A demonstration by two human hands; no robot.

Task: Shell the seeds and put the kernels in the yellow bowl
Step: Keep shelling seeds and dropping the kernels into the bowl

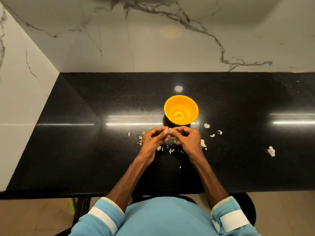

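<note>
Seed (169,130): pinched in your grip, left hand (151,142) and right hand (189,138), apparently mid-shelling.
Yellow bowl (191,106): few kernels (178,114) in.
Shell scraps (206,125): around your hands.
Seeds left: cannot tell.

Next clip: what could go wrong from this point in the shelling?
1. Both the left hand and right hand pinch the seed above the counter, short of the yellow bowl; a freed kernel could drop among the shell fragments and get lost.
2. The bowl sits just beyond the hands, so flying shell bits might land on the kernels inside.
</note>
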